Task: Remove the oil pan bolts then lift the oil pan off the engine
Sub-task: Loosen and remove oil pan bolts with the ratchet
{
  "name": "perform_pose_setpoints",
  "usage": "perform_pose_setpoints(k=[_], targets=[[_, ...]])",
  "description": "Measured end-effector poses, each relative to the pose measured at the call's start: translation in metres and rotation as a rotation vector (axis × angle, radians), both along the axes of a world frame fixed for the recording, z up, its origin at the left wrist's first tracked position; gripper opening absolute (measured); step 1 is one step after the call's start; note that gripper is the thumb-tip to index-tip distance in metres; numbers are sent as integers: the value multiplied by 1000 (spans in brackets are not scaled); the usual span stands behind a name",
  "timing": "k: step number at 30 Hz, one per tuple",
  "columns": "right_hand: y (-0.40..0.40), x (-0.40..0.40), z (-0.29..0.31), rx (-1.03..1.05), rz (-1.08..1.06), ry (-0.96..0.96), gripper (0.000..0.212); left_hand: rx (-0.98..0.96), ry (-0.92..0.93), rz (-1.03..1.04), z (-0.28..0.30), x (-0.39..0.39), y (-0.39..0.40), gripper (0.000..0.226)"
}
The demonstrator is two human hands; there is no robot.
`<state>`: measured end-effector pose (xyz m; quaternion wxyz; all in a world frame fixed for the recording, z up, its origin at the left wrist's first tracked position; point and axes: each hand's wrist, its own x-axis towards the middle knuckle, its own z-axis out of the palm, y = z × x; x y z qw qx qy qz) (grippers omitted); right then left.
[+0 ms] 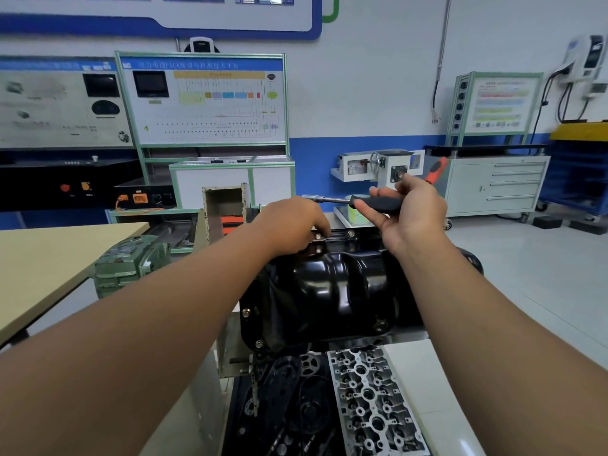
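partly hidden: far bolt (317, 236) under left hand (289, 225)

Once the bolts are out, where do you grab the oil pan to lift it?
Probably by the flange on its two long sides, one hand each, lifting straight up. The oil pan has a glossy, rounded dome that offers no purchase; the flat rim does. Several bolts remain seated.
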<state>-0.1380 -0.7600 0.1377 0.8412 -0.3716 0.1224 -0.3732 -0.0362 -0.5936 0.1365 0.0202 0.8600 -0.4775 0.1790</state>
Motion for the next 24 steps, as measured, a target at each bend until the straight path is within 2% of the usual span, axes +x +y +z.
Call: perform_pose_setpoints(k=[3,7,10,13,15,18,20,24], targets=[[0,1,0,3,3,-6,10,107,-43,-25,3,-2,-4,40],[-1,1,0,5,8,-1,10,50,-71,-12,0,0,-4,32],[0,0,0,3,3,-3,9,-138,-126,-33,-8,-1,1,8],[2,-2,0,-6,22,7,14,-410,-251,-36,-17,-3,6,24],[2,-4,0,4,81,-8,22,-410,-283,-33,-17,-3,5,33],[2,-8,0,13,236,-49,32,-359,-261,-8,-16,-1,1,24],[4,-9,-1,-33,299,-52,35,-394,-233,4,-16,-2,4,21],[7,-6,-2,-72,204,-14,24,-533,-244,-12,-18,-11,12,13]])
